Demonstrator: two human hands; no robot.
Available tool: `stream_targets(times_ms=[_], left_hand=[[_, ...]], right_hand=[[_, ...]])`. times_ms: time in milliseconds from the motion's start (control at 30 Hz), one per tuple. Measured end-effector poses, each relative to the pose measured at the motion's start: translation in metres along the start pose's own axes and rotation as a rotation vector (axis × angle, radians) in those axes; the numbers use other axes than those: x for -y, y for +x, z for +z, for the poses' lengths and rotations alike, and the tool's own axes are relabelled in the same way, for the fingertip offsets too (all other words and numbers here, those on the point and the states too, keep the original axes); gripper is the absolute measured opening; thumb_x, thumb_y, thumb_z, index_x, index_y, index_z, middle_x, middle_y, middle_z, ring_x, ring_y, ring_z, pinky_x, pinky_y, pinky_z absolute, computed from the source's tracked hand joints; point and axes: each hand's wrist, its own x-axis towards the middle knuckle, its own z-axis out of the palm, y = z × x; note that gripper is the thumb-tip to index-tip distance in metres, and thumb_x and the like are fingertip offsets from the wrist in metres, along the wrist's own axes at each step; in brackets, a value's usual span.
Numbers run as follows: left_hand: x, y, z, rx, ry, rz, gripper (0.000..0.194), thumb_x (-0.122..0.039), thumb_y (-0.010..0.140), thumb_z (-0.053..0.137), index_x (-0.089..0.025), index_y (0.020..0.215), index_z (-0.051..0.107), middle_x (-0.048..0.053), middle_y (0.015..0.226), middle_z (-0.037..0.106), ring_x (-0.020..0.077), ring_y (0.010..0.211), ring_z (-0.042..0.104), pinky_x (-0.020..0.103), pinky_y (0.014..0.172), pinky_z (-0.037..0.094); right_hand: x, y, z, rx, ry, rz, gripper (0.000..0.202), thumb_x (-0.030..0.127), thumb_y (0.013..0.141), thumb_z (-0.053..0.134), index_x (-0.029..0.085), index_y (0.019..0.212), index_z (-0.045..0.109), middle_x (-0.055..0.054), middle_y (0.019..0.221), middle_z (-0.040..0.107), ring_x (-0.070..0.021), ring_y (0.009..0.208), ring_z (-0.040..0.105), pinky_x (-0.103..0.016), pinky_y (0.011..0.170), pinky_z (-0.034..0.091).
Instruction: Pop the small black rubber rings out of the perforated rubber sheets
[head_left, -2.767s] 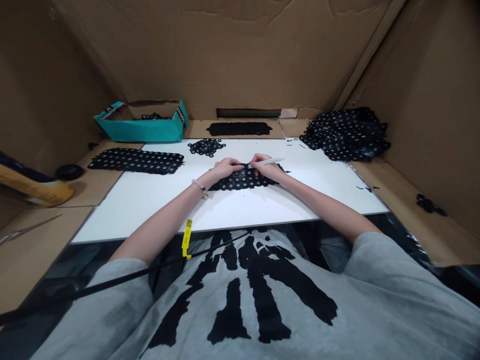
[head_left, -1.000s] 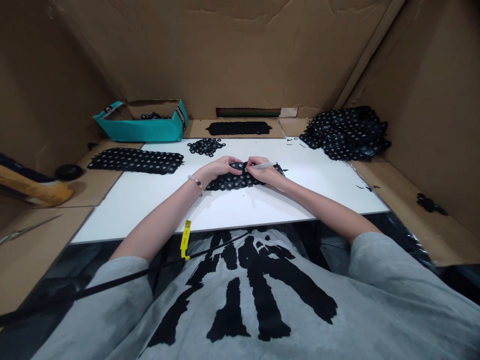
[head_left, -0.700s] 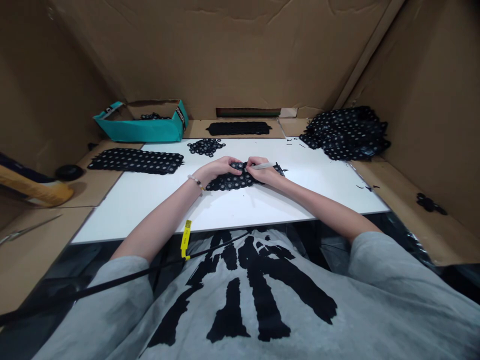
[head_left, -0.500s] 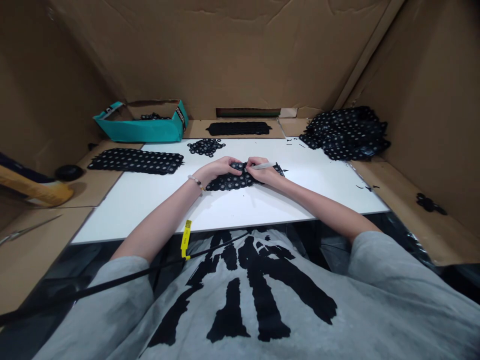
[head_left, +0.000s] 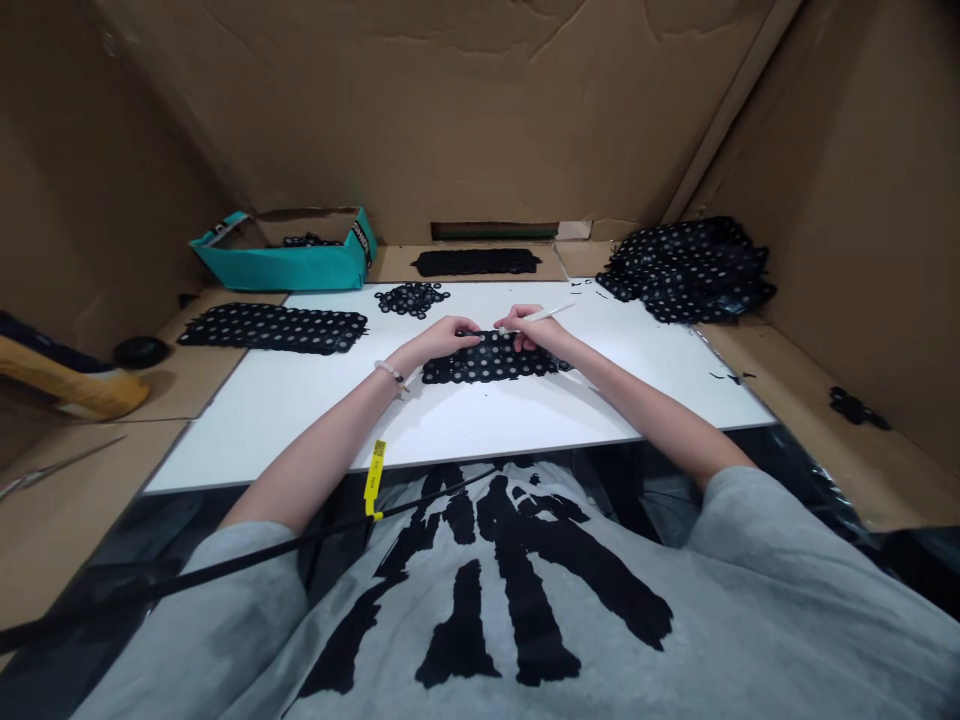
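A black sheet with rows of round pale holes or dots (head_left: 491, 362) lies on the white board, between my hands. At the sheet's upper left edge, my left hand (head_left: 448, 338) pinches it with thumb and fingers. My right hand (head_left: 530, 326) is closed around a slim white pen-like tool (head_left: 551, 312), whose tip points left just above the sheet's top edge. Whether the tip touches the sheet I cannot tell. Behind my left hand sits a heap of small black rings (head_left: 411, 298).
Another dotted black sheet (head_left: 274, 328) lies left, near a teal box (head_left: 285, 268) of black pieces. A stack of dotted sheets (head_left: 686, 270) is at back right, a black strip bundle (head_left: 477, 262) at the back. Scissors (head_left: 60, 465) lie far left. Cardboard walls (head_left: 450, 110) surround the white board (head_left: 300, 410).
My right hand has lifted slightly up and right, with the tool tilted more, uncovering more of the sheet. The sheet lies flatter. My left hand has barely shifted.
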Motion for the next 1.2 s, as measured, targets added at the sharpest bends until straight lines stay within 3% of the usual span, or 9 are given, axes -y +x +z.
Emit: stream_targets(times_ms=[200,333,567,867,967,1100,1200], left_hand=[[0.001,0.000,0.004,0.011,-0.021,-0.027,0.046,-0.057,0.075,0.069,-0.014,0.092,0.072,0.006,0.090,0.073,0.0227,0.086,0.061,0.035,0.085,0.046],[0.004,0.001,0.006,0.000,-0.008,-0.023,0.046,-0.057,0.075,0.067,-0.015,0.093,0.073,0.005,0.090,0.073,0.0228,0.087,0.061,0.035,0.085,0.045],[0.007,0.002,0.008,0.001,-0.037,-0.068,0.046,-0.059,0.074,0.068,-0.016,0.088,0.074,0.004,0.087,0.074,0.0237,0.087,0.061,0.034,0.082,0.045],[0.005,0.002,0.000,0.175,-0.201,-0.151,0.044,-0.055,0.070,0.073,-0.018,0.093,0.075,0.004,0.087,0.073,0.0224,0.082,0.061,0.034,0.076,0.045],[0.001,0.000,0.000,0.146,-0.115,-0.100,0.044,-0.054,0.069,0.073,-0.019,0.095,0.072,0.003,0.092,0.072,0.0235,0.088,0.061,0.033,0.082,0.046],[0.002,0.000,0.003,0.052,0.044,-0.010,0.050,-0.049,0.061,0.080,-0.019,0.099,0.069,0.002,0.099,0.071,0.0255,0.098,0.061,0.035,0.092,0.045],[0.005,0.002,0.005,0.039,0.064,0.008,0.049,-0.049,0.061,0.080,-0.019,0.098,0.069,0.002,0.099,0.071,0.0256,0.097,0.062,0.036,0.093,0.045]], right_hand=[[-0.017,0.005,0.015,0.034,-0.070,-0.068,0.014,0.029,0.085,0.060,0.022,0.074,0.053,0.003,0.053,0.057,-0.0123,0.046,0.051,-0.023,0.044,0.031],[-0.023,0.006,0.014,0.036,-0.076,-0.099,0.015,0.032,0.086,0.057,0.023,0.075,0.051,0.004,0.048,0.053,-0.0141,0.047,0.050,-0.025,0.047,0.031],[-0.011,-0.009,0.015,-0.010,-0.215,-0.214,0.014,0.034,0.086,0.054,0.022,0.077,0.054,0.003,0.055,0.058,-0.0155,0.057,0.055,-0.028,0.062,0.041],[-0.019,-0.003,0.026,-0.142,-0.415,-0.317,0.014,0.033,0.083,0.049,0.023,0.075,0.053,-0.001,0.075,0.065,-0.0193,0.078,0.058,-0.030,0.070,0.041],[-0.019,-0.002,0.023,-0.109,-0.353,-0.288,0.014,0.034,0.082,0.052,0.023,0.075,0.054,0.000,0.070,0.063,-0.0182,0.072,0.057,-0.029,0.067,0.041],[-0.018,-0.001,0.015,-0.001,-0.160,-0.109,0.012,0.033,0.080,0.055,0.023,0.075,0.053,0.003,0.055,0.055,-0.0156,0.054,0.051,-0.027,0.054,0.037],[-0.016,-0.003,0.012,0.050,-0.145,-0.084,0.010,0.029,0.077,0.057,0.022,0.070,0.053,0.003,0.057,0.057,-0.0148,0.055,0.052,-0.027,0.054,0.036]])
